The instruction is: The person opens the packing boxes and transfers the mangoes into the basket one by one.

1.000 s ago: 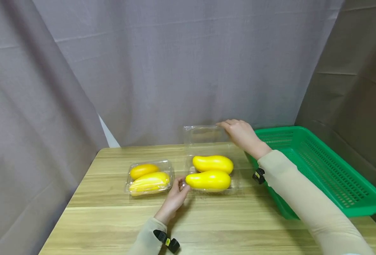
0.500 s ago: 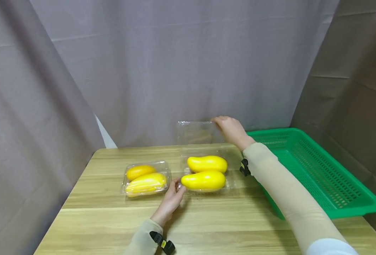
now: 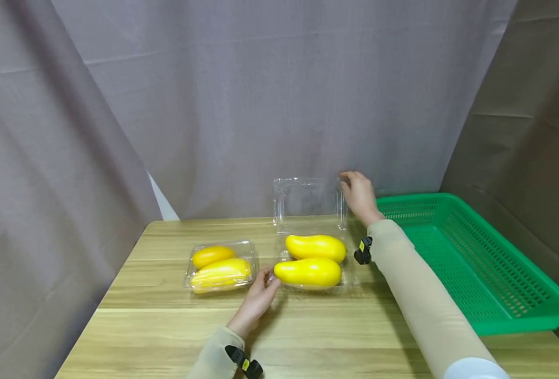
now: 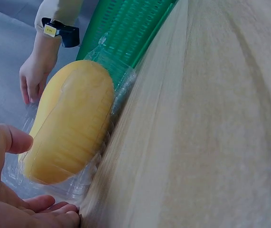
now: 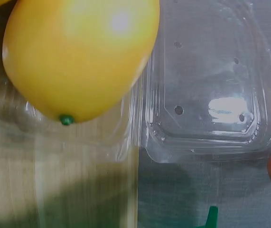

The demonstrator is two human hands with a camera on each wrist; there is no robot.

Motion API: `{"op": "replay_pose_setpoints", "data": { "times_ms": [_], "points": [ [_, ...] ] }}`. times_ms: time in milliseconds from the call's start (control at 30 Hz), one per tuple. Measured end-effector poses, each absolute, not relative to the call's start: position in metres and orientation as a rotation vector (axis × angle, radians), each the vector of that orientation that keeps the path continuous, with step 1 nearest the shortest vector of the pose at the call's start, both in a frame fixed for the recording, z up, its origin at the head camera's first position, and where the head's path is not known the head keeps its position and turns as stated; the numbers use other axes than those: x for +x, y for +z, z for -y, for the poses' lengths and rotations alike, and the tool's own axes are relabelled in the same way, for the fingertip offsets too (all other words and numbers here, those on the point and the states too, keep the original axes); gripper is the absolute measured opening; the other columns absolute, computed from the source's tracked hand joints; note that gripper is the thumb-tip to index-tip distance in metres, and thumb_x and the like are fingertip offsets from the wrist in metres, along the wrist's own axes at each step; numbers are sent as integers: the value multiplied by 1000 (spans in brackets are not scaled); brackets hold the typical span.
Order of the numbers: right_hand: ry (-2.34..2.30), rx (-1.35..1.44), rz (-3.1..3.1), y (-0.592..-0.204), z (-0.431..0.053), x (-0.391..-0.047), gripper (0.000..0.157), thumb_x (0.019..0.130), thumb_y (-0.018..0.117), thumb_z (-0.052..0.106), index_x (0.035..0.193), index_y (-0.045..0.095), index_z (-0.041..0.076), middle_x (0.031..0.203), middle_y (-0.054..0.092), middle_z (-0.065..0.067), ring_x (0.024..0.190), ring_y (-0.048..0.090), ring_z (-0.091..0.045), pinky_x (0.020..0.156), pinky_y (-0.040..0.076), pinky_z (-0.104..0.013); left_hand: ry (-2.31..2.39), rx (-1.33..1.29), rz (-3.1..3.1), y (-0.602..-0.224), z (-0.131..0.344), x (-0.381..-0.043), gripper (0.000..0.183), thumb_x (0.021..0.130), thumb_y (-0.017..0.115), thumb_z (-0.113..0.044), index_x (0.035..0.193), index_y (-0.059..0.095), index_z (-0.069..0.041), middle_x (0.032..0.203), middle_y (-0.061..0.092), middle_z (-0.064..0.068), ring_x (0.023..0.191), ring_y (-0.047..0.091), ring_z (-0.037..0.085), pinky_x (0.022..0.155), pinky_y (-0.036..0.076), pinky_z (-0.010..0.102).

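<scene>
A clear plastic clamshell box lies on the table with its lid raised upright at the back. Two yellow papaya-shaped fruits, a rear one and a front one, rest side by side in its base. My left hand holds the base's left side, thumb above and fingers low by the tabletop in the left wrist view. At the lid's upper right corner, my right hand pinches the rim between thumb and finger. A green stem nub shows on one fruit.
Left of the open box sits a second clear clamshell, closed over two yellow-orange fruits. A green slotted basket occupies the table's right side. Grey curtain hangs directly behind the wooden table.
The lid has swung further upright and now faces forward. My right hand has shifted to its right corner, turning its grip. My left hand stays at the box's left side.
</scene>
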State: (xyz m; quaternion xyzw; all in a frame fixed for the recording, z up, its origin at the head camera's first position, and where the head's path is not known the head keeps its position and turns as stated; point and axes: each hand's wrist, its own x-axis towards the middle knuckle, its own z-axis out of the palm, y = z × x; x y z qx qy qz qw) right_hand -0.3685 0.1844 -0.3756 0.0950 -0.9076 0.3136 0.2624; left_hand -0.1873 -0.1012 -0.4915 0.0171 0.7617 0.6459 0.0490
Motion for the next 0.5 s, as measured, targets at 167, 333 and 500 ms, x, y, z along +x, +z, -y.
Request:
{"op": "replay_pose_setpoints", "data": {
  "times_ms": [167, 333, 500],
  "points": [
    [873, 281, 2501, -375, -178, -370, 33, 102, 52, 1, 133, 59, -4, 129, 60, -25, 109, 61, -40, 90, 52, -52, 1978, 67, -2313, -489, 103, -183, 65, 95, 63, -27, 145, 39, 7, 141, 51, 23, 130, 49, 35, 110, 41, 51],
    [834, 301, 2575, -373, -176, -369, 36, 102, 50, 1, 137, 56, -6, 144, 51, -27, 127, 53, -42, 103, 46, -54, 1969, 76, -2319, -488, 103, -182, 66, 95, 64, -27, 146, 38, 8, 142, 51, 25, 131, 48, 36, 110, 40, 53],
    [777, 334, 2625, -364, -179, -365, 40, 102, 51, 3, 142, 52, -5, 152, 42, -27, 124, 55, -45, 94, 50, -54, 1944, 105, -2337, -489, 104, -185, 68, 94, 66, -24, 146, 38, 9, 142, 50, 27, 132, 48, 39, 111, 40, 52]
  ]
}}
